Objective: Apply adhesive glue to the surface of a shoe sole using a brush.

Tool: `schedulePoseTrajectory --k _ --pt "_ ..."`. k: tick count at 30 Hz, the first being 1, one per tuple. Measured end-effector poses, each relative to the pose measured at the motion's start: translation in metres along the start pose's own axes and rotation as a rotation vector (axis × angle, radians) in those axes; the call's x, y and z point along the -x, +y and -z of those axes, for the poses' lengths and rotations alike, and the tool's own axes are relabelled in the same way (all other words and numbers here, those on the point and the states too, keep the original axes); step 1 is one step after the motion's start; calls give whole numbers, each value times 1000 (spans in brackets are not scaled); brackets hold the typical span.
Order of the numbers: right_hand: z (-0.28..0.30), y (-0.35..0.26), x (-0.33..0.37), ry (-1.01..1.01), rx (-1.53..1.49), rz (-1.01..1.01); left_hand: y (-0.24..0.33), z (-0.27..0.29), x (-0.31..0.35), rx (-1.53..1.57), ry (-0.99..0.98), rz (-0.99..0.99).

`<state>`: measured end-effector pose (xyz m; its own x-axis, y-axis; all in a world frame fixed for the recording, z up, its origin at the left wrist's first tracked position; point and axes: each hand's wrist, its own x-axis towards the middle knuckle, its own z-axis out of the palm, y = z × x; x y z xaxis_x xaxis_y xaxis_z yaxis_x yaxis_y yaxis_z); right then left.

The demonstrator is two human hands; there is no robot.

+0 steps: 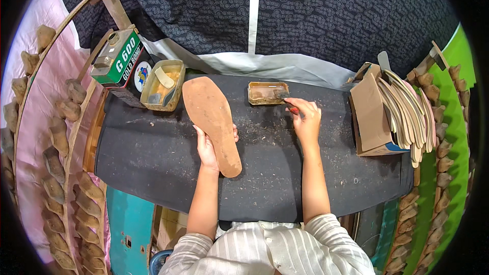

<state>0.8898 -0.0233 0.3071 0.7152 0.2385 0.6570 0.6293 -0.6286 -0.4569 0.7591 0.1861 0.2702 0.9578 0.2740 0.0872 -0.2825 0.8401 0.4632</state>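
In my left hand [206,147] a brown shoe insole [210,114] is held up above the dark table, toe end pointing away from me. My fingers wrap its edges near the middle, thumb on the left side. A brush with a red handle [294,109] is pinched in my right hand [306,119]. Its dark bristle end reaches over the right end of a small amber-coloured tray [261,94], which has some liquid or residue in it. Whether the bristles touch the bottom is hard to see.
Far left stand a green and black metal can [119,63] and a yellowish tub [176,94] with flat spreaders inside. A cardboard box [371,117] packed with insoles [410,114] is at the right. Racks of wooden shoe lasts [56,137] flank both sides.
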Motion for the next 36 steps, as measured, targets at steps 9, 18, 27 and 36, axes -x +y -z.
schedulePoseTrajectory --k 9,18,27,36 --pt "-26 13 1 9 12 -48 -5 -14 2 -45 90 28" --pt "-1 -12 -10 113 17 68 -3 -1 -2 -40 -19 -27" --pt "31 -91 -2 -36 -423 371 0 0 -1 -14 87 -110" --pt "23 -106 15 -316 -554 513 11 14 -4 -16 208 -271"
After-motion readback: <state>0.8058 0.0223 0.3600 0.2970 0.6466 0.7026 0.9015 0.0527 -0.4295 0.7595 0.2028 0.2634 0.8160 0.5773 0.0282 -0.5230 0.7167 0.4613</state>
